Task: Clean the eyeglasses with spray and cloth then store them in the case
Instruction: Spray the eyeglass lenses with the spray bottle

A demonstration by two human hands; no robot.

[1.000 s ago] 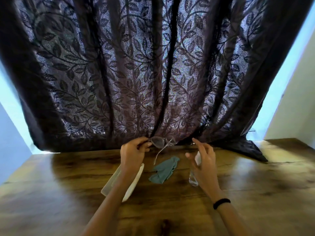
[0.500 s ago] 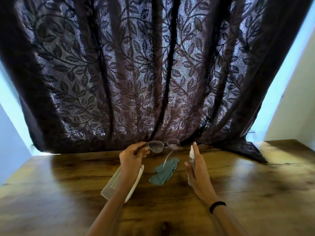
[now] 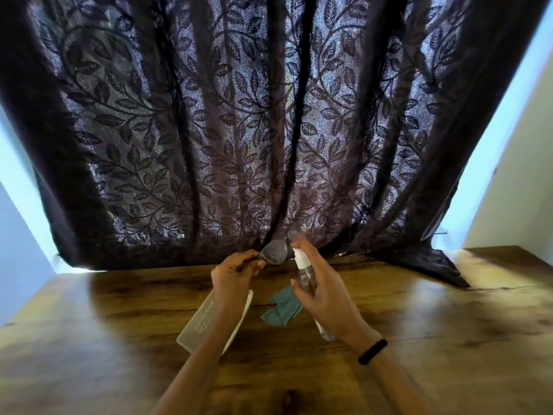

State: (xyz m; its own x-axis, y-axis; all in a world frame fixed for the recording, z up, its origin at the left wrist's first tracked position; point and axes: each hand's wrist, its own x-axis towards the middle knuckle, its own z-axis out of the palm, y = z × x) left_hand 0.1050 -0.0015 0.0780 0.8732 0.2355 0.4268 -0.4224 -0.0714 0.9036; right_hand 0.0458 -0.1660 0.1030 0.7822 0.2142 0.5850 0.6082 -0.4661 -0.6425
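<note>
Right now the left hand (image 3: 232,275) pinches the glasses (image 3: 275,253) by one end of the frame, lifted above the far edge of the table (image 3: 449,324), while the right hand (image 3: 324,290) is wrapped around the spray bottle (image 3: 305,272) with its white nozzle right beside the near lens. With so slight a hold, a push from the spray could twist the frame loose or send mist onto the curtain (image 3: 239,130). Cloth (image 3: 282,308) and open case (image 3: 206,320) lie mid-table below the hands, so a fall might land there.

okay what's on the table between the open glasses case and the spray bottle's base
In the head view, the crumpled teal cloth lies on the wooden table between the open case and the spray bottle.
</note>
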